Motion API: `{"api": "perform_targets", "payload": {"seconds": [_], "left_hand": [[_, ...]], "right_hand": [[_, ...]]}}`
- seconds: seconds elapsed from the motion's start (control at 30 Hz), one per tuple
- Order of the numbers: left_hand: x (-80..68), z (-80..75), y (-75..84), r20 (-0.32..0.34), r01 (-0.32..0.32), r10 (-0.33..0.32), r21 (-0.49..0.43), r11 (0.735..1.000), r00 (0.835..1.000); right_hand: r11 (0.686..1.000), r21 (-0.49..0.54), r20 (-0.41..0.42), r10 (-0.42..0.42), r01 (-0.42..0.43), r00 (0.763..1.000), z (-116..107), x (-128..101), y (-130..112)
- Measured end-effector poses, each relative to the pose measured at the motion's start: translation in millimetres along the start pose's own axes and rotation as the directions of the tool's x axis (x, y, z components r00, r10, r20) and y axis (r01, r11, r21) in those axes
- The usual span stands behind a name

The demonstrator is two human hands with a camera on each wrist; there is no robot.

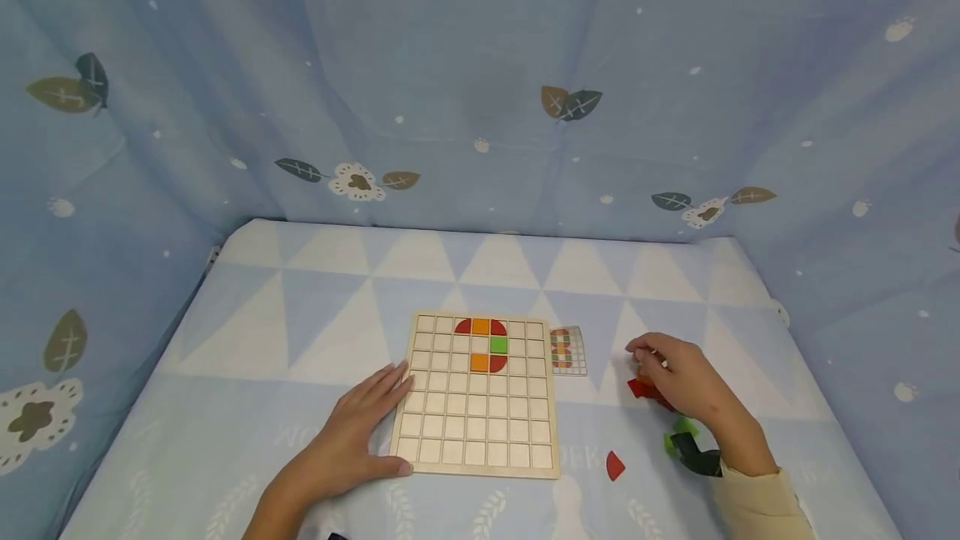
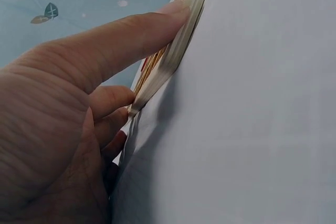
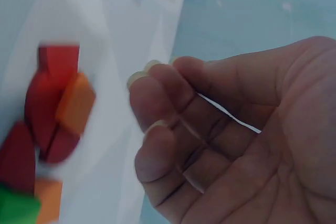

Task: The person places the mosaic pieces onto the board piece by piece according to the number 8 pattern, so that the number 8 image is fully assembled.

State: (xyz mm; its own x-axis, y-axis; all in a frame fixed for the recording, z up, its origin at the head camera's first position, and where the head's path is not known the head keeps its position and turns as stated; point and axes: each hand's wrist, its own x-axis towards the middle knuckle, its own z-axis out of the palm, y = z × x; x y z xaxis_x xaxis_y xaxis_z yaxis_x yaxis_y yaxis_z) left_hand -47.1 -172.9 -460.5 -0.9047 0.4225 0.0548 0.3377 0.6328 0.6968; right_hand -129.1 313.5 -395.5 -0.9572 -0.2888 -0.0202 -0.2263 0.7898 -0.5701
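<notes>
My left hand [image 1: 348, 436] rests against the left side of a wooden grid board [image 1: 476, 407], its thumb at the near-left corner. In the left wrist view the thumb [image 2: 131, 32] lies along the board's edge [image 2: 181, 45]. Near the top of the grid sit red quarter-circle pieces [image 1: 498, 363], orange square pieces [image 1: 481, 326] and one green square [image 1: 498, 345]. Over loose pieces to the right hovers my right hand [image 1: 678, 373], fingers loosely curled, with nothing visible in them. Its wrist view shows red pieces [image 3: 44, 108] and an orange piece [image 3: 76, 103] beside the fingertips.
A small pattern card [image 1: 576, 348] lies against the board's right edge. One red quarter-circle [image 1: 615, 466] lies alone between board and pile. Green pieces [image 1: 685, 425] are under the right wrist, with a black item [image 1: 697, 457] there. A blue curtain [image 1: 480, 90] surrounds the table.
</notes>
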Motion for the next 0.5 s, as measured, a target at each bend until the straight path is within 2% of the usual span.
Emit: {"api": "perform_targets", "payload": {"seconds": [0.13, 0.33, 0.5], "left_hand": [[1.5, -1.3, -0.7, 0.019, 0.022, -0.022, -0.005, 1.0, 1.0], [2.1, -2.2, 0.8, 0.048, 0.062, -0.061, -0.041, 0.997, 0.997], [1.5, -1.2, 1.2, 0.061, 0.085, -0.083, -0.04, 0.996, 0.995]], "right_hand": [[0.999, 0.006, -0.056, 0.04, -0.04, 0.998, -10.5, -12.5, 10.5], [0.987, -0.069, -0.042, 0.143, -0.146, 0.989, -15.0, -27.7, 25.8], [0.96, -0.123, -0.026, 0.25, -0.252, 0.968, -8.3, -42.2, 42.7]]}}
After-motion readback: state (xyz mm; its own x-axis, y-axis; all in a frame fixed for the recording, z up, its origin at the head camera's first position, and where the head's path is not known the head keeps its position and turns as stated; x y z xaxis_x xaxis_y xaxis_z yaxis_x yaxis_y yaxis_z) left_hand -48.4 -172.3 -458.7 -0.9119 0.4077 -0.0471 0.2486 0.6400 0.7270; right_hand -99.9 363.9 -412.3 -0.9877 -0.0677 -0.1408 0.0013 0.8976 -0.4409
